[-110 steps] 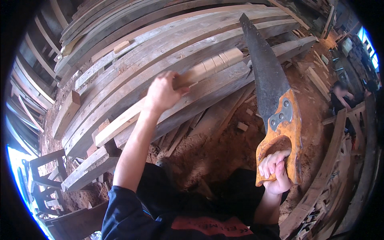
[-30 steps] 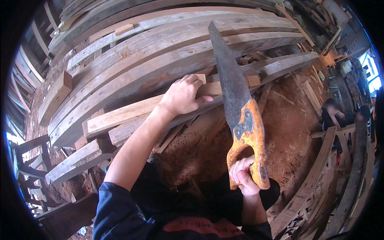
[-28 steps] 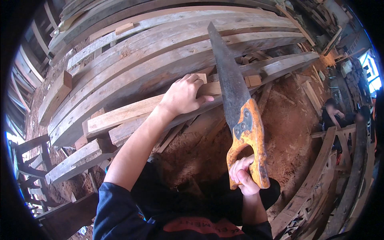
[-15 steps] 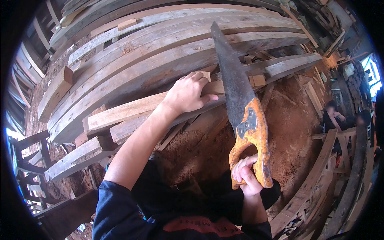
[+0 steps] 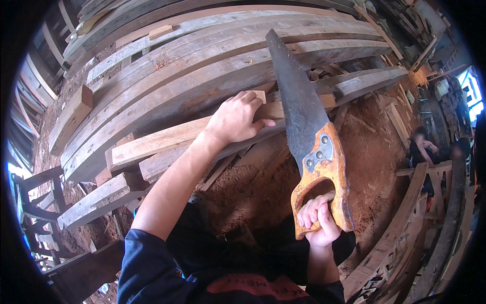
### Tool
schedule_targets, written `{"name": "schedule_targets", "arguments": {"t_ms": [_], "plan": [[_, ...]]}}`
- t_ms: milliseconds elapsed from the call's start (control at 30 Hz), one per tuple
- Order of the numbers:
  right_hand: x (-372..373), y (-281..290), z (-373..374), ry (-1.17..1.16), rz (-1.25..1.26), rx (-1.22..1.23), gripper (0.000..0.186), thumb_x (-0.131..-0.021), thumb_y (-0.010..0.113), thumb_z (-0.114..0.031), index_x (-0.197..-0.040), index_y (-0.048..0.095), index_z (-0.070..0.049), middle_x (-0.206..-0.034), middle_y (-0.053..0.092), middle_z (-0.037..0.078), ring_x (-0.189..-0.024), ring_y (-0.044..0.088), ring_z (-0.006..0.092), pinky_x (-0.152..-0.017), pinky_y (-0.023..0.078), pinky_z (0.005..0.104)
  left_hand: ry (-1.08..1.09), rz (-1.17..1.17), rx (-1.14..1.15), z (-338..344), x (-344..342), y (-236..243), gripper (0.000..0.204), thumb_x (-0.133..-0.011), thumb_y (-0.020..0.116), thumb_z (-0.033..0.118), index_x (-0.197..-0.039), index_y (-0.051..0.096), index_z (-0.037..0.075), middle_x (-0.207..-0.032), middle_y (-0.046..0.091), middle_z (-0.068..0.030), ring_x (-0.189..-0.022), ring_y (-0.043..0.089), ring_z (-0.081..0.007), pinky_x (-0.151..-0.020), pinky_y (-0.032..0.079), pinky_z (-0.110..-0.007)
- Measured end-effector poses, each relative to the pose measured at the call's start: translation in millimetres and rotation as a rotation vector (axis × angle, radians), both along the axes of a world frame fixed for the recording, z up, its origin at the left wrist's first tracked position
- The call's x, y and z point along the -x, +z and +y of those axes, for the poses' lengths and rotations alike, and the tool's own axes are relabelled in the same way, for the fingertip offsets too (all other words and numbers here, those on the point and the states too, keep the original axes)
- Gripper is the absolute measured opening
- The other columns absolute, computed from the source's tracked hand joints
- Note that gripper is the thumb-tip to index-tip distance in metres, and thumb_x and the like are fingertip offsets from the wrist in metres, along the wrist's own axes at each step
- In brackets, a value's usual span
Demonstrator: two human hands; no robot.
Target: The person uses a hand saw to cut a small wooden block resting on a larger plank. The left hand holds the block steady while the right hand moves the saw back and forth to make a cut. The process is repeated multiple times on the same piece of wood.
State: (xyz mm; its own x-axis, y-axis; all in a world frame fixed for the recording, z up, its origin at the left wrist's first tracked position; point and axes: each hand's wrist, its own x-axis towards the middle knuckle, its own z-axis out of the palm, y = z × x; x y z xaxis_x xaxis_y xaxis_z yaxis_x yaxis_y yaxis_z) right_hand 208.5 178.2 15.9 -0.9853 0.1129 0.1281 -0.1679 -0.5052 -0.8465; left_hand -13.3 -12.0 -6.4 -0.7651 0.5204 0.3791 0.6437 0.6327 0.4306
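Note:
My left hand [image 5: 237, 120] presses down on a pale wooden plank [image 5: 167, 141] that lies across a stack of long grey planks [image 5: 192, 71]. In my right hand [image 5: 318, 219] I grip the orange wooden handle of a hand saw [image 5: 309, 137]. Its dark blade points up and away, its toothed edge against the plank just right of my left fingers. A small wooden block [image 5: 259, 95] sits by my left fingertips.
Reddish sawdust [image 5: 253, 187] covers the ground in front of me. Loose boards and offcuts [image 5: 390, 119] lie to the right. A wooden frame [image 5: 45, 202] stands at the left. A person [image 5: 422, 149] sits at the far right. More timber [image 5: 405, 243] leans at the lower right.
My left hand has slid along the plank and settled on it. The saw has swung from the right in to the plank, beside my left hand.

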Motion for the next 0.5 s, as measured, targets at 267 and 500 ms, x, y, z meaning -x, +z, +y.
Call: {"name": "schedule_targets", "arguments": {"t_ms": [267, 500], "plan": [[-3.4, -0.2, -1.4, -0.114, -0.052, -0.327, 0.017, -0.089, 0.063, -0.01, -0.079, 0.056, 0.001, -0.059, 0.055, 0.005, -0.049, 0.053, 0.0114, -0.047, 0.043, 0.0253, 0.016, 0.09, 0.01, 3.0, -1.3, -4.6, 0.053, -0.084, 0.067, 0.047, -0.102, 0.064, -0.003, -0.1, 0.062, -0.0198, -0.099, 0.061, -0.0364, -0.086, 0.051, -0.043], [-2.9, 0.4, -2.5, -0.137, -0.056, -0.342, 0.016, -0.088, 0.063, -0.01, -0.077, 0.057, 0.001, -0.058, 0.056, 0.005, -0.049, 0.054, 0.0112, -0.047, 0.043, 0.0248, 0.09, 0.333, 0.176, 7.7, -8.4, -1.1, 0.06, -0.088, 0.059, 0.053, -0.106, 0.06, -0.003, -0.098, 0.057, -0.0169, -0.097, 0.057, -0.0327, -0.085, 0.046, -0.041]]}}
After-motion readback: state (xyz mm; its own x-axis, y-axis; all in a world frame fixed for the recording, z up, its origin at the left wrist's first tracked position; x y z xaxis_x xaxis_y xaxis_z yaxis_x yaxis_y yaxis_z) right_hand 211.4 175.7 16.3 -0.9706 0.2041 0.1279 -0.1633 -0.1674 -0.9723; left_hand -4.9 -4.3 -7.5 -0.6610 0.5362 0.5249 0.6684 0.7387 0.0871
